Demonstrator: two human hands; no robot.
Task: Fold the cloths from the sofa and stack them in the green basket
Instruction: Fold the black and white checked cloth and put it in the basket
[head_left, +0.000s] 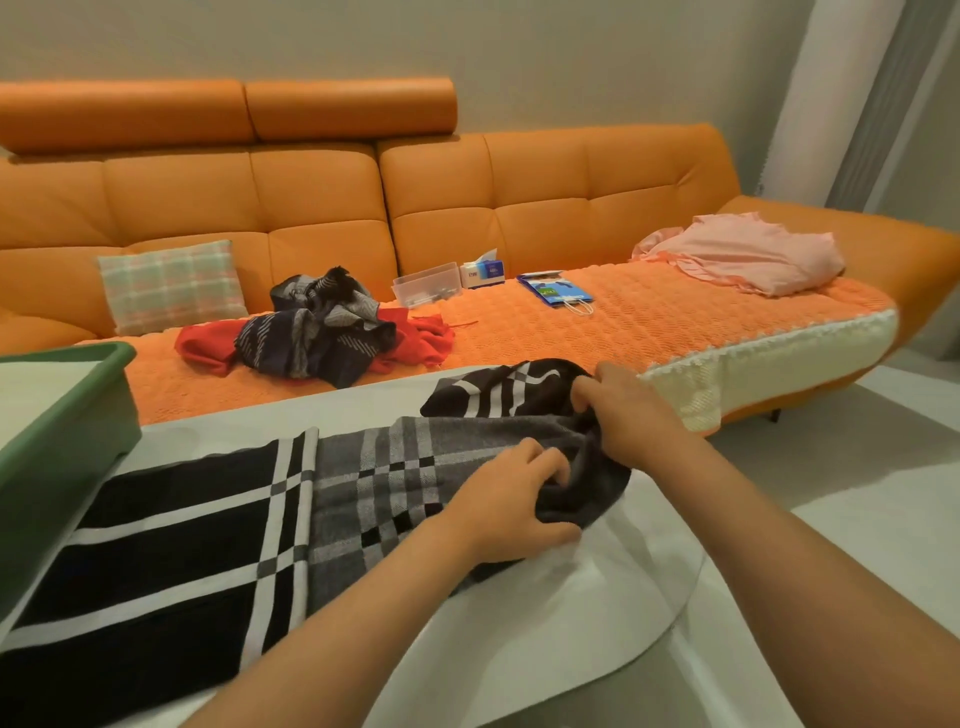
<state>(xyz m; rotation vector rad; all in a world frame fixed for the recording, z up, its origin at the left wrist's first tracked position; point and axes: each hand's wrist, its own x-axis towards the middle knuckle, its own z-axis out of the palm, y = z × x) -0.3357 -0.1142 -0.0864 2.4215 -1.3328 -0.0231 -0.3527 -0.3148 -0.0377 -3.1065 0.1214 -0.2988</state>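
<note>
Grip status: left hand (506, 504) is clenched into the bunched grey end of the checked cloth (218, 519). Right hand (628, 410) pinches the same bunch just beyond it, on the side farther from the green basket (67, 415). Both hands work this far end, probably to free and flatten the crumpled part so that the piece lies flat before the first fold.

The cloth lies on the white table (571, 623), spread flat where it passes just beside the basket.

Long axis: runs from the basket side away toward the hands. The black panel lies toward the basket and the crumpled end points away from it.

Unfolded stock on the sofa (311, 208), beyond the basket: dark striped cloth (317, 332) lying on red cloth (202, 348), and pink cloth (748, 254) well apart from the basket.
</note>
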